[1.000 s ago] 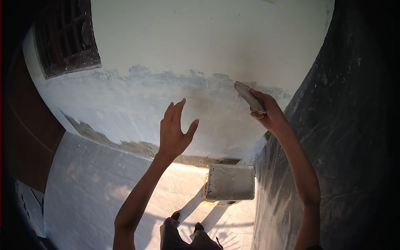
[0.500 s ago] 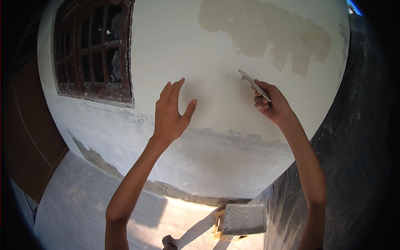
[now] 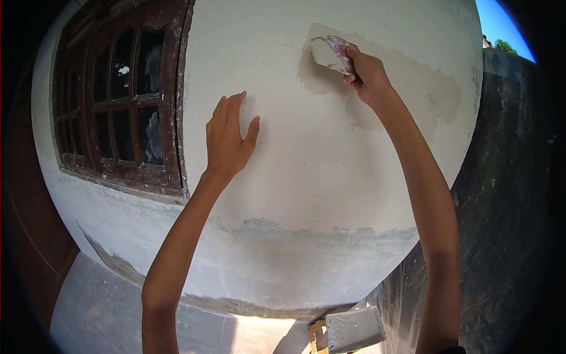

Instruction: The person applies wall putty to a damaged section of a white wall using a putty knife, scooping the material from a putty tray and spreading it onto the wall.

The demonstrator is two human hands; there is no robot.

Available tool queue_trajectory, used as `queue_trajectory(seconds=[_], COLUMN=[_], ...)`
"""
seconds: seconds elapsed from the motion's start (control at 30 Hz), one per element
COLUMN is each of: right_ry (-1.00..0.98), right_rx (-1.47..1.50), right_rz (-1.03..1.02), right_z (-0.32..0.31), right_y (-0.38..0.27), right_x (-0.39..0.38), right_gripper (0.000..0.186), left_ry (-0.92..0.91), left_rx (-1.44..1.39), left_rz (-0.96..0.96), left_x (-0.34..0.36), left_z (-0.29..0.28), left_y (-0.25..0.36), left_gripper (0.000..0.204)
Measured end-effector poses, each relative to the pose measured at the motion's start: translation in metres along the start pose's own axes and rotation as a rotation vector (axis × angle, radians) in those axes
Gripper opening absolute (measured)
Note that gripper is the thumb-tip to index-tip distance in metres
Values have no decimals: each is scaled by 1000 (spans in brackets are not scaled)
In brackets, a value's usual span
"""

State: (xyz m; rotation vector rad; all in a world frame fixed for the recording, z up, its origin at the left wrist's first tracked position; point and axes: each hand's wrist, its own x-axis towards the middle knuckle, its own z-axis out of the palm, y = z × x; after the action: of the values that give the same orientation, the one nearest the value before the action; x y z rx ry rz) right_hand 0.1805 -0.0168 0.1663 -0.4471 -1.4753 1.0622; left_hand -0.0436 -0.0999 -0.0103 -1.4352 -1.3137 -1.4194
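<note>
My right hand [image 3: 370, 75] is closed around a flat, putty-smeared scraper [image 3: 326, 54], its pale blade pointing to the upper left. The blade is at the left end of a damp beige putty patch [image 3: 439, 88] high on the off-white wall [image 3: 289, 159]; whether its edge touches the wall, I cannot tell. Lower and to the left, my left hand [image 3: 227, 138] is held up in front of the wall with nothing in it, fingers stretched and thumb apart.
A dark wooden window [image 3: 97, 127] with small panes is set in the wall at left. Below, a tray of grey putty [image 3: 355, 330] rests on a yellowish stool [image 3: 318, 336] on the tiled floor [image 3: 259, 333]. A dark surface [image 3: 501, 200] runs along the right.
My right hand has gone up and slightly left with the scraper, whose blade now lies over the patch. The view has tilted upward. My left hand keeps its spread pose.
</note>
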Motion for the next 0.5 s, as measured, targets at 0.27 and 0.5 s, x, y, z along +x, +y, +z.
queue_trajectory(seconds=[0.27, 0.5], right_ry=[278, 348], right_rx=[-501, -879], right_rz=[-544, -1090], right_z=[36, 57], right_y=[-40, -39], right_x=[64, 65], right_gripper=[14, 28], left_ry=[165, 202], left_rx=[154, 286], left_rz=[77, 155], left_x=[33, 24], left_z=[42, 61], left_y=[-26, -49], left_gripper=[56, 57])
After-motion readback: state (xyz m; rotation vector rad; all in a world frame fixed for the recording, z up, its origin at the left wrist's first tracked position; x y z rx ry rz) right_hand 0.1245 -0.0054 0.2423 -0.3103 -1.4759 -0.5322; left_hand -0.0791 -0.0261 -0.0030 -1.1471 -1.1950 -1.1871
